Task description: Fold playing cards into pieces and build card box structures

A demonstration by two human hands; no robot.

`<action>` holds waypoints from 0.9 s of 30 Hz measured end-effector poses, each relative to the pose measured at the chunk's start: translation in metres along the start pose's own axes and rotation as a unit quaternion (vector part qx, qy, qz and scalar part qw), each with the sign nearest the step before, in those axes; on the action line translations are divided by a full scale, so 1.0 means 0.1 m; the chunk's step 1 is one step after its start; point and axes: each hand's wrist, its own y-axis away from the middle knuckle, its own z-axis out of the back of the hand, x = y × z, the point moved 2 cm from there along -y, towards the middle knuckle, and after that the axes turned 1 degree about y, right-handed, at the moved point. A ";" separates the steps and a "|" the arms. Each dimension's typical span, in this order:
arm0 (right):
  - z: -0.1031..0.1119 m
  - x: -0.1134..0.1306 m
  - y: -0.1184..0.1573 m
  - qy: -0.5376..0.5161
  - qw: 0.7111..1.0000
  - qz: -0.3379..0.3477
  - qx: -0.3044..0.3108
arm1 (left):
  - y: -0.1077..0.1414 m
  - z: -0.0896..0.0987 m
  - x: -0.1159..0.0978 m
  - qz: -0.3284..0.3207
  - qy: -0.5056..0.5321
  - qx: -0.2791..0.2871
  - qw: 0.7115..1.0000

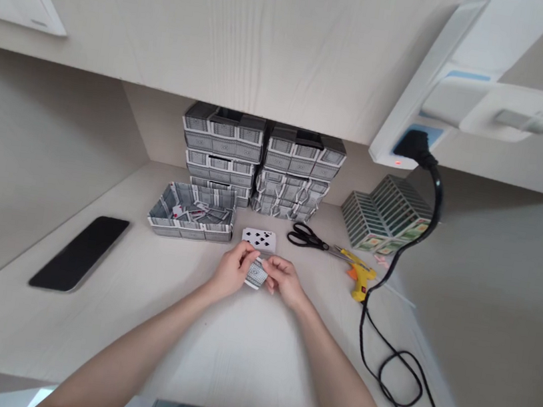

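Note:
Between my hands is a playing card (255,275) with its grey patterned back showing. My left hand (234,268) pinches its upper left side, thumb on top. On its right side the fingers of my right hand (283,280) are closed as well. Just beyond my fingertips lies a stack of playing cards (259,238), face up with a black spade card on top. To the left of that stack stands an open box made of cards (190,233), with loose folded card pieces inside.
Several card-built boxes (223,149) are stacked at the back. Black scissors (308,237) and a yellow glue gun (361,275) lie to the right, beside a looping black cord (381,374). Packs of cards (376,211) stand behind them. A phone (80,253) lies at left; a power strip (440,79) hangs above.

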 end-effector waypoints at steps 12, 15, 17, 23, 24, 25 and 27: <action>-0.09 -0.10 -0.02 0.024 0.999 0.001 -0.027 | 0.08 -0.07 -0.02 0.015 -0.070 0.005 0.997; -0.11 -0.12 -0.01 0.022 0.999 0.002 -0.043 | 0.11 -0.08 -0.05 -0.002 -0.140 -0.004 0.990; -0.13 -0.12 -0.01 0.022 0.998 0.004 -0.055 | 0.12 -0.08 -0.07 -0.012 -0.186 -0.021 0.982; -0.16 -0.07 0.01 0.041 0.996 0.018 -0.072 | 0.15 -0.10 -0.07 -0.023 -0.240 -0.030 0.970; -0.17 -0.05 0.01 0.047 0.996 0.019 -0.076 | 0.15 -0.10 -0.07 -0.026 -0.237 -0.032 0.971; -0.17 -0.04 0.02 0.054 0.995 0.020 -0.080 | 0.16 -0.10 -0.07 -0.030 -0.231 -0.034 0.972; -0.18 -0.02 0.03 0.064 0.994 0.022 -0.088 | 0.17 -0.10 -0.08 -0.036 -0.206 -0.042 0.977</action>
